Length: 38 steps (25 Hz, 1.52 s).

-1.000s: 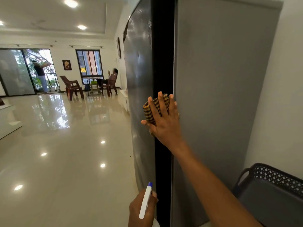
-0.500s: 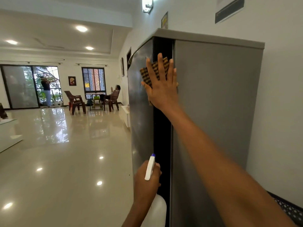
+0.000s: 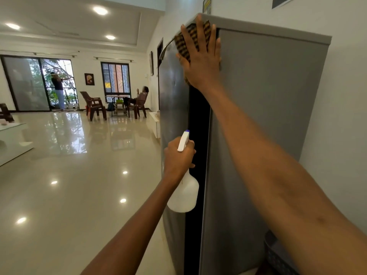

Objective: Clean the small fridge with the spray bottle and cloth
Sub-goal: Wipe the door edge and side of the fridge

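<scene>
Fridge (image 3: 264, 116): flat right hand (image 3: 202, 62) presses cloth (image 3: 183, 43).

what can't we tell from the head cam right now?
- Cloth: mostly hidden under the right hand.
- Fridge top surface: above the camera's line of sight; bottom cut off by the frame edge.
- Spray bottle trigger: hidden by the left hand.
- Basket: cut off at the lower edge.

Glossy tiled floor (image 3: 65, 175), brown chairs (image 3: 94, 105)

Grey fridge (image 3: 258, 116) upright; checked cloth (image 3: 185, 43) flat at top corner; white spray bottle (image 3: 183, 193) upright beside door.
</scene>
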Available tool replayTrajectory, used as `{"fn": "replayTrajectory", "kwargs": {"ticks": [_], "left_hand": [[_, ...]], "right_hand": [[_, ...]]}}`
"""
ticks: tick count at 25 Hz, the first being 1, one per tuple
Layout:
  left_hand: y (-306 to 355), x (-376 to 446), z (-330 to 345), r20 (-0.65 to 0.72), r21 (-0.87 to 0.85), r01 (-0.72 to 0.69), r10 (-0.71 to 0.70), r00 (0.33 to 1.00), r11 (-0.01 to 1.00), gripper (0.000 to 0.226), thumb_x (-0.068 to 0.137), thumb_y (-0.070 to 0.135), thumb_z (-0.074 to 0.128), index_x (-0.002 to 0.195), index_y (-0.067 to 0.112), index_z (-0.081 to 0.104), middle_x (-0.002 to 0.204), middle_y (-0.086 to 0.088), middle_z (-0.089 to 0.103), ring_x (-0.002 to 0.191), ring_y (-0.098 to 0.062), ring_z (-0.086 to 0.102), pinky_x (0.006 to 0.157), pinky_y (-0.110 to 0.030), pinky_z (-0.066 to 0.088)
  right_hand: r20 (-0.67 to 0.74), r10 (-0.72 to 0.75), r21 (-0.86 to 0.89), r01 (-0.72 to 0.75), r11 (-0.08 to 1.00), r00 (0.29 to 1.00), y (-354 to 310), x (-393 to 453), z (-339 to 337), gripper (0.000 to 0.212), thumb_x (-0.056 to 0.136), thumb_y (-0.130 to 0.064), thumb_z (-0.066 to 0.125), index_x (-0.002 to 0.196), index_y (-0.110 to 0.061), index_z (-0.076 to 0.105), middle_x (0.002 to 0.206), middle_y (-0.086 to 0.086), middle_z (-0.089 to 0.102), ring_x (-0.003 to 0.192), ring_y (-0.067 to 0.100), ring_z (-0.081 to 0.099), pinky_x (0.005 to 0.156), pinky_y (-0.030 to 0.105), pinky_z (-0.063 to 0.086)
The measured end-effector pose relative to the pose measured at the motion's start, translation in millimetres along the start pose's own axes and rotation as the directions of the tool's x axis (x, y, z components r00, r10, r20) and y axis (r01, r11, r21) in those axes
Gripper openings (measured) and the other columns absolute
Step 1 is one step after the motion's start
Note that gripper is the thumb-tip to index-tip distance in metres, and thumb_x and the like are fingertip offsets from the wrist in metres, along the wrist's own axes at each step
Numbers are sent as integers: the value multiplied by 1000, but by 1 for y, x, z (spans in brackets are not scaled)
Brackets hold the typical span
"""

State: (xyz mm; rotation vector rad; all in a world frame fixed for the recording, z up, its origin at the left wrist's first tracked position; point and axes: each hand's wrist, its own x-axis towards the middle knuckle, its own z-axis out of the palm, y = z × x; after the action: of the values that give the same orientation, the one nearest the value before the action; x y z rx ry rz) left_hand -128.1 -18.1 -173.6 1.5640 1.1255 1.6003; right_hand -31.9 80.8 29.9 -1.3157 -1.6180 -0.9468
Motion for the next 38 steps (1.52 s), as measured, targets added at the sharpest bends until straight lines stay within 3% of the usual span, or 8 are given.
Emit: {"fn": "replayTrajectory", "kwargs": {"ticks": [14,19,22,24,26,29,33,38], "left_hand": [[-85,-46,-16,-99,115,77,-65,993,990,19,90,24,52,86,13,67,75,-12,68,68,-27,68,59,-43,62],[-131,-74,-18,-72,158,140,-130,989,977,24,88,31,51,85,13,66,75,-12,67,71,-27,68,62,-51,61],[-151,-90,-20,-42,172,180,-175,984,969,30,85,39,51,89,13,66,78,-10,68,73,-25,69,64,-50,62],[-161,-102,-20,-30,178,215,-212,977,960,29,86,38,52,92,13,66,80,-11,69,73,-25,69,64,-49,62],[-170,-114,-19,-11,172,233,-234,972,957,24,90,31,54,93,12,66,81,-12,69,74,-25,69,64,-49,62],[-180,-128,-17,0,162,271,-275,961,949,23,92,32,55,98,14,67,87,-10,70,80,-26,70,66,-45,63],[-192,-138,-15,-25,201,260,-260,965,944,20,93,33,55,97,16,65,86,-7,69,79,-24,68,66,-43,62],[-194,-142,-10,4,209,241,-247,969,948,21,93,39,56,102,22,65,87,-3,70,73,-25,70,64,-38,62]], "right_hand": [[121,39,107,-52,993,992,-20,-326,109,71,103,-57,39,161,-24,15,167,19,11,153,44,0,122,64,10],[403,243,66,-293,954,882,-48,-446,143,103,95,-46,65,161,-17,-8,167,20,-12,153,47,-1,124,60,7],[587,259,165,-426,889,767,-49,-519,143,100,97,-29,67,161,-21,-8,169,11,-15,154,33,-16,119,55,32],[773,315,287,-745,602,552,-44,-561,128,81,104,-31,53,162,-29,-4,170,0,-9,156,26,-4,114,44,37],[929,320,143,-978,154,186,-35,-593,116,65,106,-37,45,162,-25,14,166,5,23,148,27,32,113,40,38],[941,304,-41,-940,-340,-151,-20,-614,97,53,103,-32,54,148,-8,42,138,17,59,121,31,61,98,38,52],[962,235,83,-666,-741,-141,-9,-584,47,36,100,-29,58,127,-6,62,121,21,70,106,35,69,84,42,58],[966,231,135,-543,-829,-112,-14,-543,-14,38,100,-31,56,118,0,69,118,22,72,100,35,70,89,44,56]]}}
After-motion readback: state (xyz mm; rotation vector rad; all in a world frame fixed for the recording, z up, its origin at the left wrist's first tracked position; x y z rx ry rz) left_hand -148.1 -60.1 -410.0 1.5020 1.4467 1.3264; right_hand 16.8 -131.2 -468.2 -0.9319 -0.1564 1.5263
